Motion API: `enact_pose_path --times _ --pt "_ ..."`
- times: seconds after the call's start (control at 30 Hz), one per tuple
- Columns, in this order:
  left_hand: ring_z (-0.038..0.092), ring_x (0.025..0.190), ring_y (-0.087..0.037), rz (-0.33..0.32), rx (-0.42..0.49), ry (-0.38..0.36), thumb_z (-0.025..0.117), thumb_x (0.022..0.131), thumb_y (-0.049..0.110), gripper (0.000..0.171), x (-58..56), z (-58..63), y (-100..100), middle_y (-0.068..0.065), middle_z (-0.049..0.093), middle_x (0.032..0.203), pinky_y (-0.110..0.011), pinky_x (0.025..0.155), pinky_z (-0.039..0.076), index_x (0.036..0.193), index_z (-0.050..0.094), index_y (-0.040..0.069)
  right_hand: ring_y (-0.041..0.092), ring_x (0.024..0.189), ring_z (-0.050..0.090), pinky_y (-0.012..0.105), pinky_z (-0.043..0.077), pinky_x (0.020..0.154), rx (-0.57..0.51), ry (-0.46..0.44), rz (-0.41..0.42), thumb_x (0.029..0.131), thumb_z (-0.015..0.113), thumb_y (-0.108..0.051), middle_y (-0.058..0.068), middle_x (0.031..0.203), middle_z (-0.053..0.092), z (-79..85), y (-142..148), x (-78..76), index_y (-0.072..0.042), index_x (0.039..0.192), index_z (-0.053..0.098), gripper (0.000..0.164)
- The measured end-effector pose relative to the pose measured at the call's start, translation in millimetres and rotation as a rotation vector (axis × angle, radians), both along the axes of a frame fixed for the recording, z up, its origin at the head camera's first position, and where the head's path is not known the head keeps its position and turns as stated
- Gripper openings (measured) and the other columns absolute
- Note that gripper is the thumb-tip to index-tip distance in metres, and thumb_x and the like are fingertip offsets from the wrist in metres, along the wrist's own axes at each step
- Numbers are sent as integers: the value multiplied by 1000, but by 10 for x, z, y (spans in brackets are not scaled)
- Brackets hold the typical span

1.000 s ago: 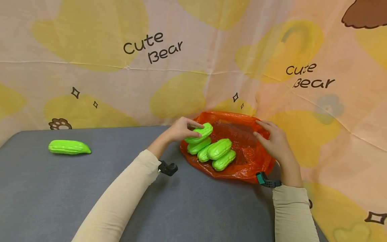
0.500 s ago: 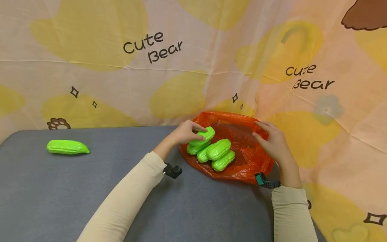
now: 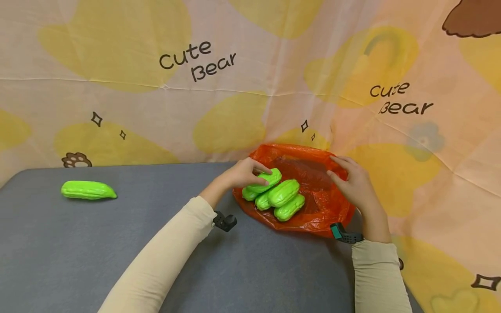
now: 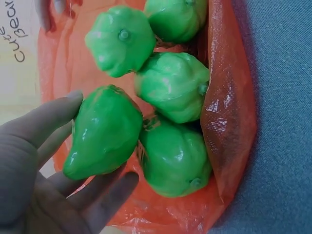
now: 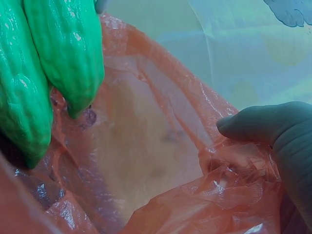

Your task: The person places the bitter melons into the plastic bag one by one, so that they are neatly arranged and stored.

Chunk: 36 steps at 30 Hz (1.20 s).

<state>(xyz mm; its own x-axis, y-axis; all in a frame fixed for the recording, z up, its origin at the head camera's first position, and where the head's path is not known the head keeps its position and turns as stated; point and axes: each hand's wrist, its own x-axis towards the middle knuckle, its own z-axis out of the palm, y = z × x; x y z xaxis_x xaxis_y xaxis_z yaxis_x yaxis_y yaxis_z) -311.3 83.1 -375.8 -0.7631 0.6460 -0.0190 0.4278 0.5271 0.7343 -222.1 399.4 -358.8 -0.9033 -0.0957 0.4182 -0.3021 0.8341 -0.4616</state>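
Note:
My left hand (image 3: 243,173) holds a bright green bitter gourd (image 3: 272,177) over the left side of an open red plastic bag (image 3: 321,219). In the left wrist view the thumb lies against one side of this gourd (image 4: 105,134) and the fingers are behind and below it. Several more bitter gourds (image 3: 284,193) are piled in the mouth of the bag, just right of and below the held one. At the bag's right side my right hand (image 3: 357,182) holds the rim. Its thumb (image 5: 258,124) presses on bunched plastic in the right wrist view, with the other fingers mostly hidden.
One more bitter gourd (image 3: 88,190) lies far left on the grey table (image 3: 176,261). A printed cloth (image 3: 235,117) hangs behind the table and along its right side, close behind the bag and beside the right arm.
The left hand has moved slightly right and down with its bitter gourd, which now sits lower over the pile. The right hand and bag have barely moved.

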Motion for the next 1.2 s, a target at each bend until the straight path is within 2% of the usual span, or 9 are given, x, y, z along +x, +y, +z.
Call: enact_pose_path --times 0.17,0.4,0.6,0.73,0.87,1.0,1.2 --pt "61 132 -24 -26 -25 14 76 91 26 37 14 15 -12 -3 70 133 -39 108 50 127 73 20 49 131 51 66 39 107 -2 8 1 94 69 -7 26 140 57 -1 -2 -1 3 139 58 47" --pt "57 136 -27 -103 -26 -7 72 95 25 40 34 25 -30 -5 65 139 -41 110 48 134 68 17 49 131 50 66 39 108 -4 -1 -1 94 69 -8 26 140 56 -10 7 -3 3 139 58 47" --pt "55 138 -26 -127 -29 -2 71 96 27 42 45 22 -33 -5 63 142 -41 111 47 136 66 17 49 131 50 66 39 108 -13 2 6 95 68 -9 26 140 57 -8 16 -2 3 138 58 47" --pt "57 134 -22 -122 -28 14 70 96 30 44 53 22 -65 -4 64 142 -38 107 49 138 64 17 49 132 50 66 39 108 -14 1 7 95 68 -10 26 141 56 -1 15 -6 3 139 58 47" --pt "62 123 -19 -100 -1 25 69 96 30 44 49 18 -120 -3 66 139 -34 100 49 138 64 17 49 133 49 66 38 109 -8 -7 4 96 68 -11 26 142 56 9 3 -12 2 140 57 47" --pt "63 118 -19 -85 17 45 69 96 29 41 42 22 -177 -3 68 135 -33 101 47 135 67 15 49 133 49 66 38 109 -10 -10 4 96 68 -11 26 142 55 17 -6 -8 2 140 57 48" --pt "61 117 -18 -49 34 16 68 97 28 39 31 48 -285 -4 69 135 -35 97 47 133 68 14 49 133 49 66 38 109 -10 -18 1 96 67 -10 26 142 55 10 0 8 3 141 56 48"
